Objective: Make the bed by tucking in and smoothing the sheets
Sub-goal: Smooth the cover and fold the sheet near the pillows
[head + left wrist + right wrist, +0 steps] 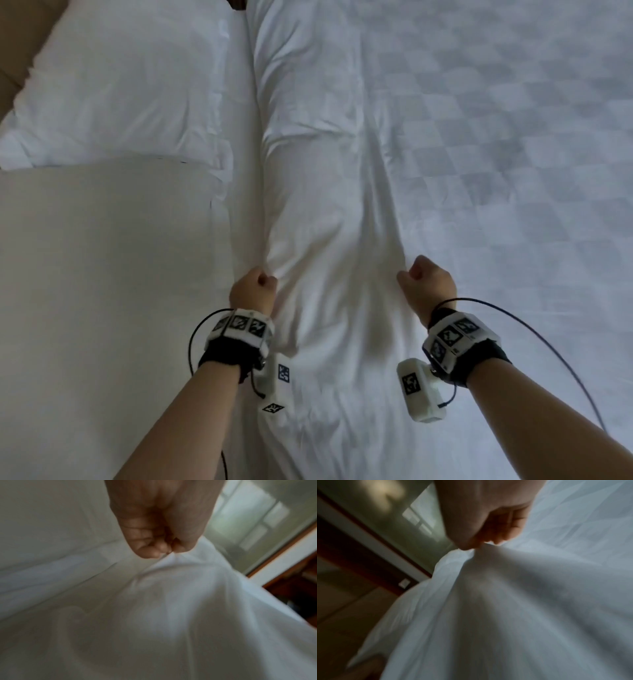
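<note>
Your left hand point(252, 289) and right hand point(426, 281) are each fisted around a bunch of the white sheet point(335, 192), which runs up the frame's centre. A pillow point(120, 82) lies upper left.

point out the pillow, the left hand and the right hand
pillow point(113, 82), head view, middle of its top face
left hand point(252, 287), head view, back of the fist gripping the duvet
right hand point(430, 282), head view, back of the fist gripping the duvet

- Both wrist views are blurred.
- The pillow point(113, 85) is cut off by the frame's edge.
- The left hand point(157, 520) perhaps hides its gripped fold.
</note>
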The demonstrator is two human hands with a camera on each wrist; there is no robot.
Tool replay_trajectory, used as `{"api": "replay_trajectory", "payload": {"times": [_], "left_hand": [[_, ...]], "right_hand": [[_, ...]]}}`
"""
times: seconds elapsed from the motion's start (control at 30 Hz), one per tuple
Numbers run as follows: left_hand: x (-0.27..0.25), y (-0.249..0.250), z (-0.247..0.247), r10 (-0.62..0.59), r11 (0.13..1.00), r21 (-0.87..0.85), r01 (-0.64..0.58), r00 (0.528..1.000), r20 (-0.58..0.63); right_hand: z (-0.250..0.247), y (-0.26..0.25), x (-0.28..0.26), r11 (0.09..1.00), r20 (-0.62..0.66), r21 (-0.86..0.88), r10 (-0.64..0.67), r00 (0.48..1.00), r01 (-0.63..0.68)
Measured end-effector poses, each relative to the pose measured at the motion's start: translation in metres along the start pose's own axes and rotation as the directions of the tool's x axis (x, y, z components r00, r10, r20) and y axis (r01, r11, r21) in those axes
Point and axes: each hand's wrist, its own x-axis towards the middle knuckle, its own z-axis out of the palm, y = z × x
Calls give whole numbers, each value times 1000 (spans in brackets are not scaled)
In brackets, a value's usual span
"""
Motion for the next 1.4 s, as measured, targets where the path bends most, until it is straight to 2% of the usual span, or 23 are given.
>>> {"api": "replay_trajectory", "payload": {"times": [0.07, 0.13, 0.17, 0.23, 0.3, 0.37, 0.43, 0.67, 0.8, 0.97, 1.1, 1.23, 1.3, 1.4], "left_hand": [[-7, -11, -24, 29, 991, -128, -44, 993, -114], [-18, -25, -50, -2, 969, -241, -61, 968, -249], [-24, -30, -59, -19, 963, -266, -48, 969, -246], [-33, -38, -57, -12, 967, -255, -13, 996, -93], [-36, -35, -42, -3, 979, -204, 13, 999, 48], [-37, -18, -23, -43, 980, -185, 69, 989, 143], [-37, 0, -6, -102, 972, -188, 138, 977, 189], [-39, 19, 19, -132, 991, 1, 133, 986, 98], [-45, 18, 21, -173, 982, 93, 164, 980, 99], [-58, 29, 36, -254, 967, 21, 255, 946, 200], [-65, 37, 49, -250, 967, -8, 253, 959, 135], [-68, 39, 57, -341, 937, -64, 344, 939, 46], [-67, 36, 57, -358, 931, -55, 360, 933, 43], [-65, 29, 61, -307, 949, -38, 312, 947, 97]], "right_hand": [[-16, 11, -7, 986, -139, 111, -107, 984, 123], [-31, 26, -10, 981, -194, 171, -61, 979, 95], [-36, 31, -10, 982, -173, 182, -10, 985, 42], [-38, 35, -5, 988, -37, 132, 90, 995, -84], [-33, 33, 1, 987, 70, 83, 131, 989, -137], [-27, 29, 3, 986, 63, 96, 133, 989, -139], [-24, 24, -1, 986, 42, 121, 114, 993, -118], [-42, 18, -13, 980, 19, 197, -48, 999, 44], [-64, 12, -17, 935, 24, 326, -158, 987, 142], [-83, 20, -21, 896, 39, 422, -166, 985, 135], [-87, 21, -18, 897, 53, 414, -197, 979, 157], [-88, 25, -17, 885, 68, 432, -223, 972, 173], [-86, 25, -17, 879, 69, 443, -230, 971, 177], [-80, 29, -15, 880, 57, 433, -244, 968, 196]]}}
